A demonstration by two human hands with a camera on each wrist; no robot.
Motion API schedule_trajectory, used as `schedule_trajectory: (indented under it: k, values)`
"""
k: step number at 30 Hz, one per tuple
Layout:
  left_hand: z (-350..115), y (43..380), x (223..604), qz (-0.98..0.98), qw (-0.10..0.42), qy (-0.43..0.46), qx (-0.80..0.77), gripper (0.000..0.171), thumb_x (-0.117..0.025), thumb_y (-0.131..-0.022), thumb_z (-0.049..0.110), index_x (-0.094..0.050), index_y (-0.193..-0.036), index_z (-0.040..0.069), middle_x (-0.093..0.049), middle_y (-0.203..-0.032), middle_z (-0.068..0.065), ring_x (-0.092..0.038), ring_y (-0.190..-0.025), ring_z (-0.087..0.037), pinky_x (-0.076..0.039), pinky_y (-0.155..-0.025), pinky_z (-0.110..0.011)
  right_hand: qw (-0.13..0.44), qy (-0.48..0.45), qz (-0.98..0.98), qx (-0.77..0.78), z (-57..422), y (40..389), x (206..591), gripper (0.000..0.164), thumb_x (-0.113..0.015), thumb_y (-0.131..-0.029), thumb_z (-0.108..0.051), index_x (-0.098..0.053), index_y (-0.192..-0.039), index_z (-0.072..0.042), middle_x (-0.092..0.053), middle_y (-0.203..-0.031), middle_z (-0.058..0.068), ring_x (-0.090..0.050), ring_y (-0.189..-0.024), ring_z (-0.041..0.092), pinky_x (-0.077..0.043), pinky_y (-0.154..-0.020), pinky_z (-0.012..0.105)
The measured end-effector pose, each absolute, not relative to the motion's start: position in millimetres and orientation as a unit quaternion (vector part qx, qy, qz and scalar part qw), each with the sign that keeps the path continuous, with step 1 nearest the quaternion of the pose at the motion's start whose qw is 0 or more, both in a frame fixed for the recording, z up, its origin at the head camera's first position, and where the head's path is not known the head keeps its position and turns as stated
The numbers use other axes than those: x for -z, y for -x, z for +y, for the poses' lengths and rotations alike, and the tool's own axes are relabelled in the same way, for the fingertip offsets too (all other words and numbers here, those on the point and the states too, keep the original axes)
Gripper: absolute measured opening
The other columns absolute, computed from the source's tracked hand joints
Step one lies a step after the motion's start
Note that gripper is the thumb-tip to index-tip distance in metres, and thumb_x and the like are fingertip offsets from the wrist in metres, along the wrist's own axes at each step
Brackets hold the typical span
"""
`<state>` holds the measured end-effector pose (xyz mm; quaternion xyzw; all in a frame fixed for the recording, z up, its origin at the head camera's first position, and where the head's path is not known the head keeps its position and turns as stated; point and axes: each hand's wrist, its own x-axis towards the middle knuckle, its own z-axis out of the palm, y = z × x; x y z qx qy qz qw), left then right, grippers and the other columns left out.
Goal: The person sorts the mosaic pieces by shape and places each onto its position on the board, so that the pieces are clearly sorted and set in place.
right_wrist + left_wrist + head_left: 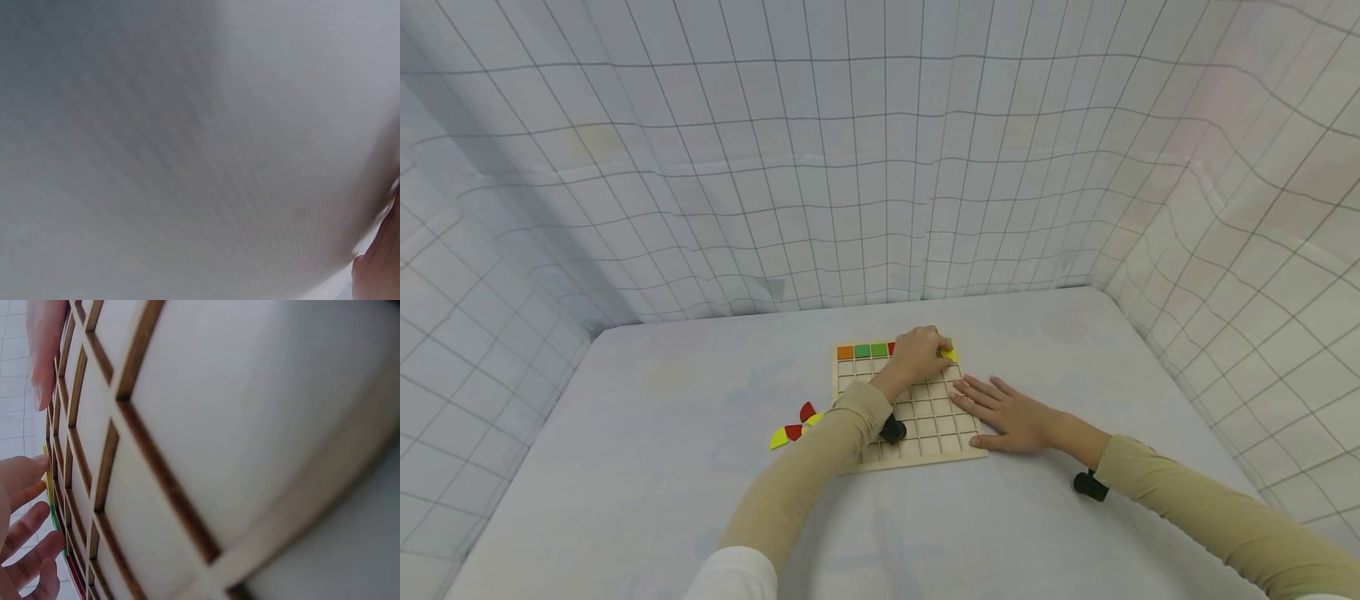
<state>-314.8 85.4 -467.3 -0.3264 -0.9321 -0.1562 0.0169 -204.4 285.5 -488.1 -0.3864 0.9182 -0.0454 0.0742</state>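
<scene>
A pale wooden grid board (930, 451) lies on the table. My left hand (917, 354) reaches over its far right part, and the thumb and fingertip pinch a small yellow piece (951, 356) beside a green piece in the top row. In the left wrist view, thumb and fingertip meet at that yellow piece (49, 467), and the other fingers curl loosely. My right hand (1015, 417) rests flat at the board's right edge, fingers spread, their tips over the outer cells. An orange tile (846, 352), a teal tile (862, 351) and a green tile (878, 350) fill top-row cells.
Left of the board lie several loose red and yellow quarter-round pieces, among them a yellow piece (778, 438) and a red piece (793, 432); the left sleeve partly covers this group. White cloth with a dark grid (880, 183) hangs around the back and sides of the table.
</scene>
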Motion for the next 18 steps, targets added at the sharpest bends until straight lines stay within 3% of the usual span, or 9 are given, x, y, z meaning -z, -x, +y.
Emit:
schedule_trajectory:
  k: [18]
  values:
    - [86.6, 313.3, 467.1, -0.934, 0.012, 0.321, 0.159, 0.027, -0.066, -0.09, 0.029, -0.073, -0.114, 0.02, -0.068, -0.103, -0.002, -0.066, -0.091, -0.017, -0.055, -0.074, -0.033, 0.094, 0.377, 0.921, 0.024, 284.5, 202.8, 481.5, 0.074, -0.036, -0.099, -0.054, -0.01, -0.156, -0.015, -0.005, -0.163, 0.005, -0.004, -0.151, 0.028, -0.011, -0.117, 0.059]
